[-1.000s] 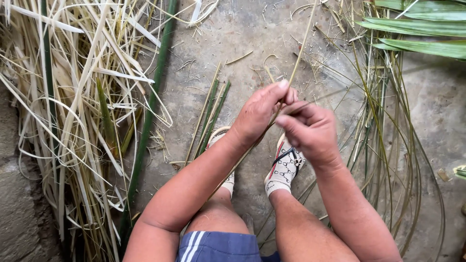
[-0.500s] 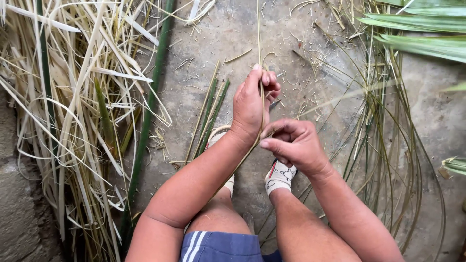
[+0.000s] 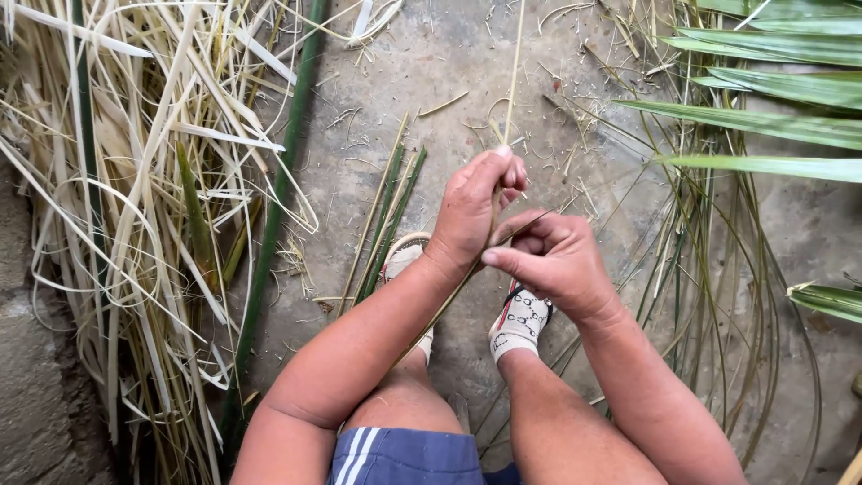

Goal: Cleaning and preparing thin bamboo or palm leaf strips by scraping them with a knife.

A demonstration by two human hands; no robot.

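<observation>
At the far left a heap of pale, dried, curling leaf strips lies on the grey concrete floor, with a long dark green stalk slanting along its edge; just right of that, a few short green leaf slivers lie near the person's foot in a white sandal; the left hand is raised above the knees, its fingers closed in a pinch on a thin, straw-coloured leaf rib that runs straight up and out of the top of the view; the right hand sits touching it just below, fingers curled shut on the lower part of the same rib, thumb pressed forward; the rib looks very light, springy rather than rigid, and likely to snap or split if bent sharply, so a hold close to the working point, with both hands near each other as here, seems the safest place to grip; further right a sheaf of thin, bowed green ribs fans over the floor, and broad green palm leaflets reach in from the right edge.
</observation>
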